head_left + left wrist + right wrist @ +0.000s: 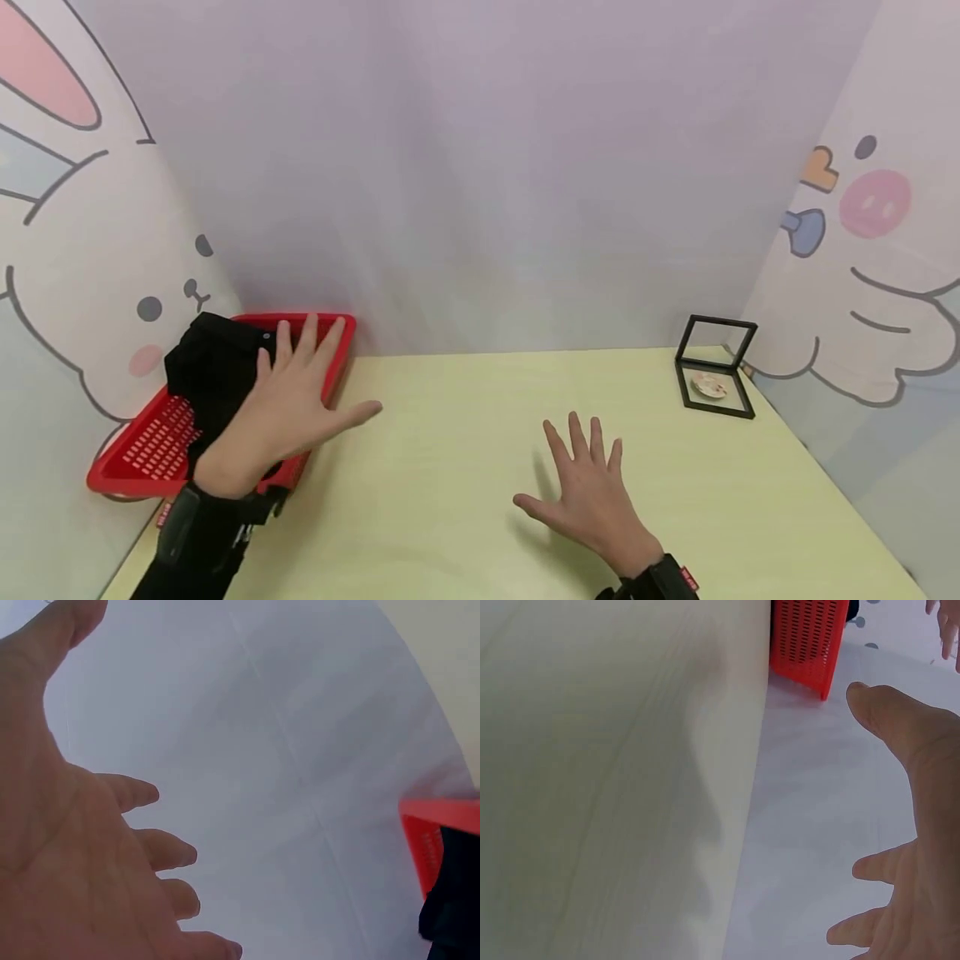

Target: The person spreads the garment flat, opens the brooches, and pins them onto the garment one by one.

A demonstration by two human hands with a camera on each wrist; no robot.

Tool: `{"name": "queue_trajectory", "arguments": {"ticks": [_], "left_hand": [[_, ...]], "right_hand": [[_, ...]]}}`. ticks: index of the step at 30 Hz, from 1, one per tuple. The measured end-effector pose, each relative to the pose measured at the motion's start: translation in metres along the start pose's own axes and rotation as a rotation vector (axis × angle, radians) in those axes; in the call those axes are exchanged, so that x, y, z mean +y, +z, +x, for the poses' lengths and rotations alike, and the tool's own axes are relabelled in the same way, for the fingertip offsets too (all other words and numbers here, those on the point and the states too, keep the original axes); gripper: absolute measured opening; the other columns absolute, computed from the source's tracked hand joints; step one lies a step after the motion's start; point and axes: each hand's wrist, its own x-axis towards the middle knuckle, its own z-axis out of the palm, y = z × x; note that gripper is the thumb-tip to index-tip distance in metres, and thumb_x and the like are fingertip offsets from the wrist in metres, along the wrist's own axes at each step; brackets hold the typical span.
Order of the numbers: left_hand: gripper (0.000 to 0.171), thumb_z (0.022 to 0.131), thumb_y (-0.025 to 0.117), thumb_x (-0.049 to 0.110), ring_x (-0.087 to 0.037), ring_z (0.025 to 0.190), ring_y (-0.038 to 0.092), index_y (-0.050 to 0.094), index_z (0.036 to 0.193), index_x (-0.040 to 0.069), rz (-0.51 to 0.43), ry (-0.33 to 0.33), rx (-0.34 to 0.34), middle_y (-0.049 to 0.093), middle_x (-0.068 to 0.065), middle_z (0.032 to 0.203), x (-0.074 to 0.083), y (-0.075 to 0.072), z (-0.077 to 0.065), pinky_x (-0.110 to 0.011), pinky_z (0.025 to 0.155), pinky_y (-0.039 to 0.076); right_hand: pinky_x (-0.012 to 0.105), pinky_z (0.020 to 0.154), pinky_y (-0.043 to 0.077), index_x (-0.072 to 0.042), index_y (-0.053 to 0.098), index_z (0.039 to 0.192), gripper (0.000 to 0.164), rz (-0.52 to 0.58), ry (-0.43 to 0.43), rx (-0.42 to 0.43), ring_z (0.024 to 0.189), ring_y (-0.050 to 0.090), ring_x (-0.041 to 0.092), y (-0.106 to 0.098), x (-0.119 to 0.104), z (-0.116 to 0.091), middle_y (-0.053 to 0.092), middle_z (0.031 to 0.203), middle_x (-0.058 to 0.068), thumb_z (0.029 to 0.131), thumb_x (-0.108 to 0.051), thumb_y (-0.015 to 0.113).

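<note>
My left hand (288, 404) hovers over the red plastic basket (142, 479), its fingers spread and nothing in its grasp. Dark cloth (217, 362), black and bunched up, lies in that basket and hangs over its left rim; the hand and forearm hide part of it. Above the middle right of the table my right hand (592, 500) is held with fingers splayed, holding nothing. Its shadow falls on the tabletop beside it. In the left wrist view the palm and separated fingers show, with the basket's corner (420, 847) at the right edge.
A small black-framed case (716, 387) stands open at the table's far right corner, with a pale patterned round piece (708, 385) in its lower frame. The pale yellow table (450, 467) meets a lilac backdrop (487, 183) behind. Cartoon-printed side panels (885, 317) flank it.
</note>
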Motion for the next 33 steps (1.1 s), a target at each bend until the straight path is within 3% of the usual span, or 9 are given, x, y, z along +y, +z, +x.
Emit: {"name": "queue_trajectory", "arguments": {"ticks": [6, 9, 17, 21, 26, 30, 33], "left_hand": [[0.124, 0.082, 0.069, 0.075, -0.061, 0.152, -0.01, 0.005, 0.167, 0.012, 0.011, 0.007, 0.021, 0.003, -0.032, 0.169, -0.022, -0.03, 0.014, -0.085, 0.111, 0.005], [0.126, 0.08, 0.075, 0.07, -0.064, 0.15, -0.009, 0.005, 0.166, 0.009, -0.004, 0.005, 0.001, 0.001, -0.034, 0.167, -0.035, -0.042, 0.021, -0.087, 0.109, 0.006], [0.133, 0.077, 0.081, 0.064, -0.068, 0.146, -0.014, -0.002, 0.166, 0.01, -0.017, -0.037, -0.084, -0.002, -0.04, 0.164, -0.069, -0.055, 0.039, -0.094, 0.098, -0.003], [0.134, 0.078, 0.082, 0.062, -0.069, 0.145, -0.015, -0.005, 0.166, 0.012, -0.041, -0.065, -0.118, -0.007, -0.04, 0.164, -0.086, -0.047, 0.049, -0.095, 0.096, -0.005], [0.129, 0.083, 0.076, 0.063, -0.075, 0.142, -0.003, -0.008, 0.165, 0.009, -0.087, -0.132, -0.152, -0.003, -0.043, 0.162, -0.112, -0.024, 0.056, -0.095, 0.097, 0.001], [0.129, 0.083, 0.076, 0.063, -0.078, 0.138, 0.004, -0.004, 0.162, -0.002, -0.091, -0.191, -0.208, 0.002, -0.049, 0.157, -0.13, -0.007, 0.056, -0.095, 0.095, 0.009], [0.126, 0.084, 0.076, 0.058, -0.081, 0.135, 0.007, 0.004, 0.158, -0.013, -0.089, -0.186, -0.231, 0.006, -0.054, 0.154, -0.14, 0.001, 0.057, -0.092, 0.099, 0.015]], "right_hand": [[0.083, 0.11, 0.022, -0.012, 0.044, 0.156, 0.103, 0.004, 0.0, 0.009, 0.149, 0.024, 0.059, -0.001, 0.0, 0.0, 0.034, 0.161, 0.03, 0.08, -0.076, 0.07], [0.083, 0.109, 0.022, -0.011, 0.045, 0.156, 0.103, 0.006, 0.002, 0.01, 0.149, 0.025, 0.059, -0.001, 0.0, -0.001, 0.035, 0.161, 0.03, 0.079, -0.076, 0.07], [0.083, 0.108, 0.023, -0.011, 0.044, 0.156, 0.103, 0.002, 0.0, 0.011, 0.149, 0.026, 0.06, 0.0, -0.001, 0.0, 0.035, 0.161, 0.03, 0.08, -0.076, 0.069], [0.083, 0.108, 0.022, -0.012, 0.045, 0.156, 0.103, 0.021, 0.01, 0.005, 0.149, 0.025, 0.059, 0.0, -0.001, -0.001, 0.035, 0.161, 0.03, 0.08, -0.076, 0.07], [0.084, 0.108, 0.024, -0.011, 0.045, 0.155, 0.102, 0.025, 0.003, -0.003, 0.148, 0.026, 0.06, 0.001, 0.0, -0.003, 0.036, 0.16, 0.031, 0.08, -0.076, 0.069], [0.083, 0.108, 0.026, -0.011, 0.045, 0.155, 0.103, -0.009, -0.009, -0.004, 0.147, 0.029, 0.06, 0.001, 0.003, -0.003, 0.036, 0.16, 0.03, 0.08, -0.077, 0.069], [0.083, 0.108, 0.026, -0.012, 0.045, 0.156, 0.103, -0.02, -0.008, -0.002, 0.147, 0.029, 0.06, 0.0, 0.004, -0.001, 0.036, 0.16, 0.03, 0.08, -0.078, 0.068]]}}
